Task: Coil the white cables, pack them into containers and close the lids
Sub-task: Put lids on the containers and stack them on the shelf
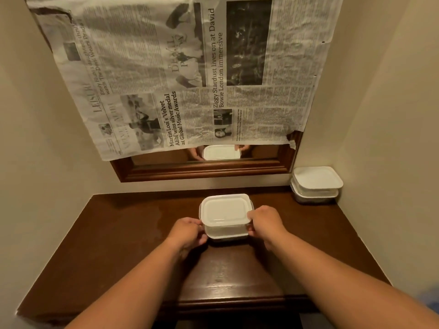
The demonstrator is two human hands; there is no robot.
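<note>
Fingers [201, 236] gripping stacked containers [225, 211], dark wooden table [133, 233]; newspaper-covered mirror [202, 172]

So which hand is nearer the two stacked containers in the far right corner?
Right. The right hand grips the right edge of the top centre container, on the side facing the corner stack; the left hand grips its left edge, farther away.

The scene is lit dimly by a warm, yellowish light. A soft glare is seen on the dark brown glossy wooden table [221, 284]. The white-lidded rectangular plastic container [224, 210] is rendered brightest. The grey printed newspaper sheet [180, 67] is blurred toward its upper left corner. The plain cream walls [47, 138] are bent by wide-angle distortion.
</note>
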